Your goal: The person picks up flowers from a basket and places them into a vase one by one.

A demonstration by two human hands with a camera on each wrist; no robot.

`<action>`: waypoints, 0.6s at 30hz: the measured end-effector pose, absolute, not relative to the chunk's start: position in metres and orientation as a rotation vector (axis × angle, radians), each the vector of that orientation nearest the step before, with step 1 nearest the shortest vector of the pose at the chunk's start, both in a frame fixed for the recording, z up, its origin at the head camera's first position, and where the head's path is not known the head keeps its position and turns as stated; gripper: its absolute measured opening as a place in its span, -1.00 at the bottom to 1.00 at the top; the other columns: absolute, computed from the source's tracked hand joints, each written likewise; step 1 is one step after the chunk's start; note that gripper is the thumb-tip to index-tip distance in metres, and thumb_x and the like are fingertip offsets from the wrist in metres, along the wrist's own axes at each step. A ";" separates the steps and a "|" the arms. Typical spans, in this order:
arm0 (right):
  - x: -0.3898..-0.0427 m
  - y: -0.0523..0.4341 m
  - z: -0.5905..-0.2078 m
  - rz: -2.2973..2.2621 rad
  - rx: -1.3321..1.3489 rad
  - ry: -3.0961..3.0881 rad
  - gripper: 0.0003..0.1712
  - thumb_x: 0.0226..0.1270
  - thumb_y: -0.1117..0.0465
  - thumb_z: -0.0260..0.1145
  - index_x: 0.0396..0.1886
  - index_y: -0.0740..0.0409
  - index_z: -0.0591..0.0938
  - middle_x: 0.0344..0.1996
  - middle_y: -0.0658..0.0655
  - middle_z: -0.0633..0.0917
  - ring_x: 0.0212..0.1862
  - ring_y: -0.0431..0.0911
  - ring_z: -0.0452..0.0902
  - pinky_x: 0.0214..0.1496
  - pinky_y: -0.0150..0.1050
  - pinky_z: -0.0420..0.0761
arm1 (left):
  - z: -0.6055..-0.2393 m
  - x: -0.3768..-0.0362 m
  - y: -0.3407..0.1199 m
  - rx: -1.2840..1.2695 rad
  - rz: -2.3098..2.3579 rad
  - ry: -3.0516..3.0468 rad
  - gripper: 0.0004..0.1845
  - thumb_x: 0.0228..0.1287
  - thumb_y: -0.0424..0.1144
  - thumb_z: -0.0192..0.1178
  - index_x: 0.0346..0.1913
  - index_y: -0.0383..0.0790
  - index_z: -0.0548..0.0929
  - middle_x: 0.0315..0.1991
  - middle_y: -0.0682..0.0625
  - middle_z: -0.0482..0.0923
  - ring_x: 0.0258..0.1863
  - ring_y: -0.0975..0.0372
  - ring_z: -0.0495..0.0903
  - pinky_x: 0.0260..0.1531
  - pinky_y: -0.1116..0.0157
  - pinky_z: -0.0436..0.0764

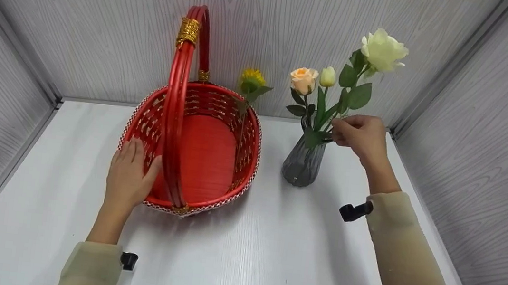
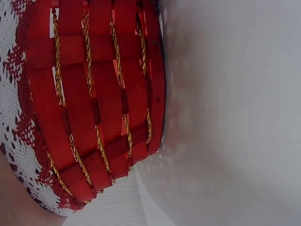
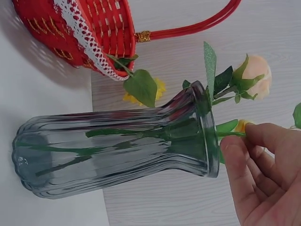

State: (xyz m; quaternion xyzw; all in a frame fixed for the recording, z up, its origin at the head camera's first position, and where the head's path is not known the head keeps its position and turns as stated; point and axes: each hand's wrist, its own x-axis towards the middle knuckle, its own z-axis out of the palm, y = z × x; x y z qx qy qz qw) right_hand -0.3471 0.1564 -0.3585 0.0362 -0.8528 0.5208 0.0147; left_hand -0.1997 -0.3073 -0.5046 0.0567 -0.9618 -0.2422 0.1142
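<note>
On the left, a red woven basket (image 1: 207, 156) with a tall arched handle (image 1: 176, 105) stands on the table. My left hand (image 1: 128, 176) rests on its left rim, fingers straight; the left wrist view shows the lace-trimmed rim (image 2: 11, 108) and only part of that hand. A ribbed grey glass vase (image 1: 301, 164) stands to the right. Above its mouth my right hand (image 1: 362, 138) pinches the green stem (image 3: 230, 133) of a large white rose (image 1: 383, 52) between thumb and forefinger. A peach rose (image 1: 303, 80) and a pale tulip (image 1: 328, 77) also stand in the vase.
A yellow flower (image 1: 252, 79) leans inside the basket's right side, its head above the rim. Grey wood-grain panels (image 1: 266, 34) enclose the white table (image 1: 230, 264) at the back and both sides.
</note>
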 end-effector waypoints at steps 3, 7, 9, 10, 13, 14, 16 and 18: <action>-0.345 0.157 -0.360 1.671 0.097 -2.645 -0.59 0.30 0.03 0.43 -0.20 0.36 0.75 -0.41 0.15 0.76 -0.33 -0.08 0.75 -0.23 -0.28 0.75 | -0.505 -0.199 -0.307 0.170 -0.721 -2.808 -0.07 0.50 0.29 -0.27 0.51 -0.52 0.05 0.51 -0.43 0.05 0.55 -0.23 -0.06 0.50 -0.18 -0.09; -0.342 0.158 -0.362 1.712 0.073 -2.625 -0.60 0.31 0.03 0.42 -0.19 0.35 0.74 -0.39 0.15 0.76 -0.33 -0.07 0.75 -0.22 -0.27 0.75 | -0.506 -0.199 -0.308 0.162 -0.721 -2.800 -0.08 0.51 0.28 -0.27 0.50 -0.53 0.07 0.51 -0.44 0.05 0.54 -0.24 -0.05 0.49 -0.19 -0.08; -0.341 0.157 -0.362 1.726 0.064 -2.610 -0.62 0.31 0.04 0.42 -0.19 0.34 0.74 -0.39 0.15 0.76 -0.34 -0.07 0.74 -0.22 -0.27 0.75 | -0.507 -0.200 -0.308 0.159 -0.721 -2.801 -0.09 0.51 0.28 -0.27 0.50 -0.53 0.08 0.51 -0.44 0.05 0.54 -0.24 -0.05 0.49 -0.19 -0.08; -0.340 0.157 -0.362 1.735 0.060 -2.602 -0.63 0.31 0.05 0.42 -0.19 0.33 0.74 -0.39 0.15 0.76 -0.34 -0.07 0.74 -0.23 -0.27 0.75 | -0.507 -0.200 -0.308 0.159 -0.720 -2.802 -0.09 0.51 0.28 -0.27 0.50 -0.53 0.08 0.51 -0.44 0.05 0.54 -0.24 -0.05 0.49 -0.19 -0.07; -0.338 0.154 -0.362 1.772 0.058 -2.573 -0.65 0.31 0.08 0.42 -0.18 0.33 0.73 -0.39 0.14 0.76 -0.34 -0.07 0.73 -0.22 -0.26 0.75 | -0.507 -0.200 -0.308 0.160 -0.724 -2.805 -0.09 0.52 0.27 -0.28 0.50 -0.54 0.08 0.51 -0.44 0.04 0.54 -0.24 -0.06 0.49 -0.19 -0.08; -0.337 0.153 -0.362 1.788 0.058 -2.563 -0.65 0.31 0.08 0.42 -0.18 0.33 0.73 -0.39 0.14 0.76 -0.34 -0.07 0.73 -0.22 -0.26 0.75 | -0.507 -0.201 -0.308 0.160 -0.726 -2.806 -0.09 0.52 0.28 -0.28 0.50 -0.53 0.08 0.51 -0.44 0.03 0.55 -0.24 -0.06 0.50 -0.19 -0.09; -0.334 0.150 -0.363 1.819 0.067 -2.545 -0.67 0.30 0.10 0.43 -0.18 0.32 0.73 -0.38 0.15 0.76 -0.34 -0.06 0.74 -0.22 -0.25 0.75 | -0.507 -0.200 -0.308 0.161 -0.730 -2.808 -0.09 0.52 0.28 -0.29 0.50 -0.53 0.07 0.52 -0.44 0.03 0.55 -0.24 -0.07 0.50 -0.19 -0.10; -0.332 0.145 -0.363 1.847 0.098 -2.525 -0.67 0.29 0.10 0.44 -0.20 0.33 0.74 -0.38 0.17 0.76 -0.33 -0.05 0.74 -0.21 -0.24 0.75 | -0.507 -0.200 -0.308 0.162 -0.733 -2.810 -0.08 0.52 0.28 -0.30 0.50 -0.53 0.07 0.52 -0.43 0.02 0.55 -0.24 -0.07 0.50 -0.18 -0.11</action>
